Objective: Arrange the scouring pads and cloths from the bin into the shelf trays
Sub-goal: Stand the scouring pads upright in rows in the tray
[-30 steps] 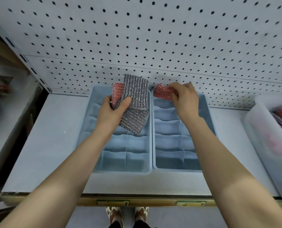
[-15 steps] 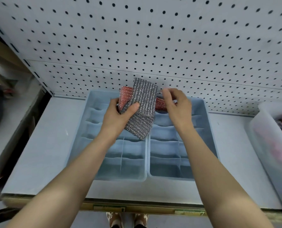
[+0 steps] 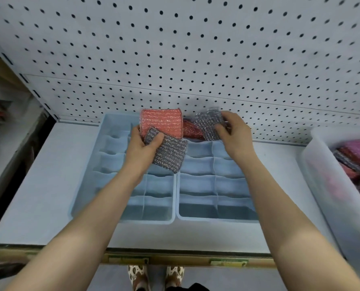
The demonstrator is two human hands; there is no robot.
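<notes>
Two blue divided trays sit side by side on the shelf, the left tray (image 3: pixel 86 177) and the right tray (image 3: pixel 214 217). My left hand (image 3: pixel 141 148) grips a red scouring pad (image 3: pixel 162 124) and a grey glittery pad (image 3: pixel 170 153) above the left tray's back cells. My right hand (image 3: pixel 233 133) pinches another grey pad (image 3: pixel 208 124) over the back left cell of the right tray. A red pad (image 3: pixel 190 131) lies in that cell, partly hidden under the grey one.
A translucent bin (image 3: pixel 330 185) at the right holds several more pink, red and grey pads (image 3: pixel 357 156). White pegboard (image 3: pixel 195 49) rises directly behind the trays. The shelf's front edge (image 3: pixel 174 257) carries price labels. Bare shelf lies left of the trays.
My right hand let go of the red pad in the right tray, came across, and took one grey pad from my left hand's stack, uncovering the red pad held there.
</notes>
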